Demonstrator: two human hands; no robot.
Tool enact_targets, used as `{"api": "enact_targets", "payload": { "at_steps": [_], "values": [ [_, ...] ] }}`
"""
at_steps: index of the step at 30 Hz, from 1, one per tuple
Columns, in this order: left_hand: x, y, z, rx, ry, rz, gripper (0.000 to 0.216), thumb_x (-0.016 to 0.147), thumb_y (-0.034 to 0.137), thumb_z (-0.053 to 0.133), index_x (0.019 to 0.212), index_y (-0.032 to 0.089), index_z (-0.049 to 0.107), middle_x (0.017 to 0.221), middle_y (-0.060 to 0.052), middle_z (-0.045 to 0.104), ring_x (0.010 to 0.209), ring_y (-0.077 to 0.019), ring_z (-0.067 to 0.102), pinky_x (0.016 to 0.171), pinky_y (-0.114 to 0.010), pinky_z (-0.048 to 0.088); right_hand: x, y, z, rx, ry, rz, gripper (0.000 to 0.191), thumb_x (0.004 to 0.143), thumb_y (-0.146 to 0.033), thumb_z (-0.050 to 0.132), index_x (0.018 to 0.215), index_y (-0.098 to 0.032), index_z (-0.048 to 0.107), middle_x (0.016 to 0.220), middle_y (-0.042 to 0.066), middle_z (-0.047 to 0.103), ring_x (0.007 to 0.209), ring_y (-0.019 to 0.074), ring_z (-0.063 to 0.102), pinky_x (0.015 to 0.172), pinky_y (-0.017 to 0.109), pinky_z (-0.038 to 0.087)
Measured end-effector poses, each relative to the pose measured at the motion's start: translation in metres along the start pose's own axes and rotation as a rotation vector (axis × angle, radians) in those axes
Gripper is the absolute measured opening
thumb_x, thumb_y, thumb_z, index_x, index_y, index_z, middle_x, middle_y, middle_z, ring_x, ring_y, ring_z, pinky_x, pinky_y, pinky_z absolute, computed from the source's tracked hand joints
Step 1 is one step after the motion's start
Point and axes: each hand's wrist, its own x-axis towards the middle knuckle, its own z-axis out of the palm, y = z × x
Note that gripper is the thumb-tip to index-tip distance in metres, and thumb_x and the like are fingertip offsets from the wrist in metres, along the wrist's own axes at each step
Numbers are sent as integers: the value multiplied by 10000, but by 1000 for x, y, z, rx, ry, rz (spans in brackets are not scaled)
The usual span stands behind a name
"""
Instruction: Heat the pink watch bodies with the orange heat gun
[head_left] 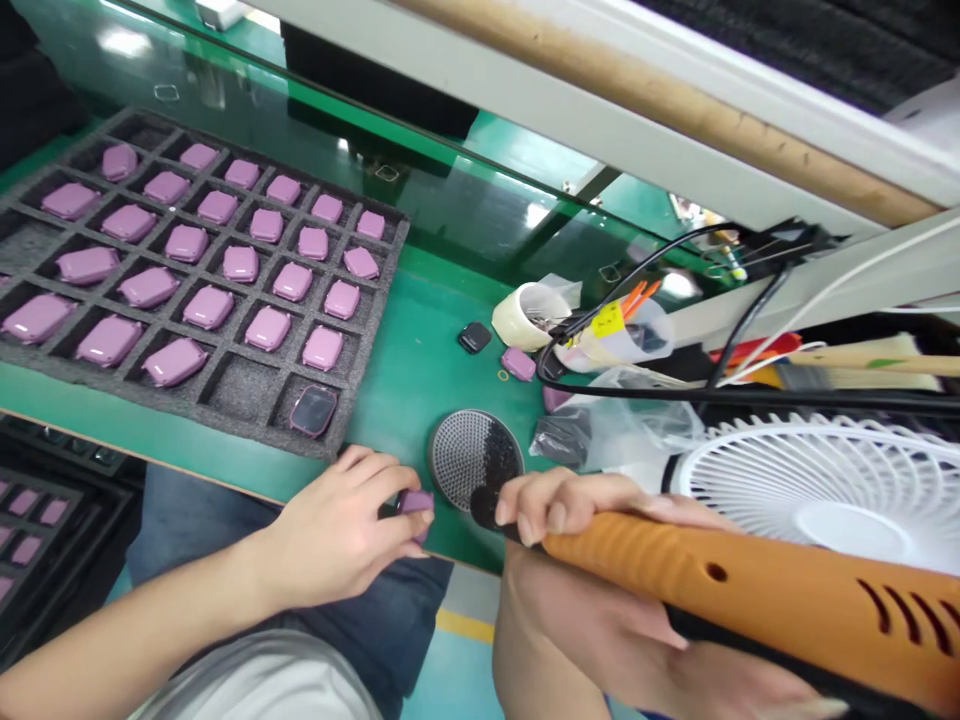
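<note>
left hand (341, 530): pinching purple case (416, 503) | right hand (589, 497): wrapped round orange tool (652, 558), nose leftward, long axis sloping down rightward

From the round mesh dish (466, 455) on the desk (420, 350): the foam tray (244, 385) lies at 10 o'clock, watch cases (210, 307) in its compartments; another watch case (417, 503) at 8, in the left hand (349, 520); the power tool (750, 590) at 4, in the right hand (600, 595); the fan (787, 480) at 3; the cup (514, 318) at 1.
</note>
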Motion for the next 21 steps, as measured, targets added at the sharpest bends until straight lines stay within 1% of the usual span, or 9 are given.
{"api": "enact_targets", "payload": {
  "at_steps": [3,6,10,16,21],
  "values": [
    [0,0,0,10,-7,-3,160,1111,318,711,1226,211,742,1230,-120,723,1142,-286,665,944,-466,510,-4,-5,7,-4,-50,52,657,1003,-906,409,1218,-368,719,832,-18,625,644,199,566,561,383,535],
    [1,0,0,10,-8,-3,180,1111,341,713,1228,209,748,1221,-118,722,1141,-289,662,944,-470,511,-7,-2,11,13,-81,67,640,1001,-901,434,1211,-360,703,841,-20,627,637,188,564,571,387,537],
    [1,0,1,12,-13,-4,196,1114,352,709,1242,209,751,1217,-119,723,1146,-292,662,947,-473,510,-10,6,11,47,-65,49,620,1016,-866,456,1225,-331,688,852,-14,622,639,181,565,569,383,517],
    [1,1,1,9,-10,-12,187,1111,347,716,1229,207,750,1214,-115,728,1140,-290,662,945,-465,501,-12,8,9,39,-75,62,594,1029,-832,473,1239,-319,683,866,-19,647,661,185,594,586,389,538],
    [0,0,3,11,-13,-11,201,1121,361,708,1245,209,750,1303,-100,752,1209,-290,654,985,-478,486,-15,13,16,43,-58,38,598,1021,-844,496,1231,-316,685,852,-30,650,653,181,601,597,383,532]
  ]
}}
